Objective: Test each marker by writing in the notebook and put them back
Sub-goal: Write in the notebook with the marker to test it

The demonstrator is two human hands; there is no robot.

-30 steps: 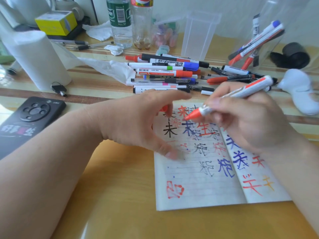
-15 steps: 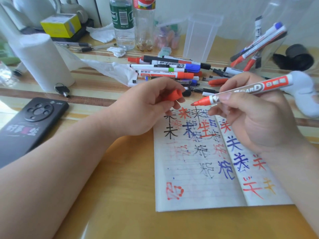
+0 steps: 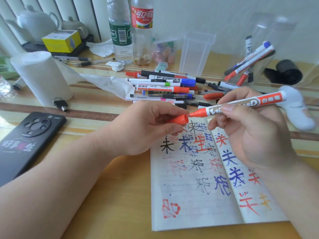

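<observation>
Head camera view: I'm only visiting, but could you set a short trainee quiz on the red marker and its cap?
1. True or false: the red plastic cap already fully covers the tip of the red-and-white whiteboard marker.
2. The left hand pinches: A. the marker, B. the cap, C. a key.
3. Fill in: the right hand holds the marker above the open lined paper ____.

Key: 1 false, the tip is only at the cap's mouth. 2 B. 3 notebook.
</observation>
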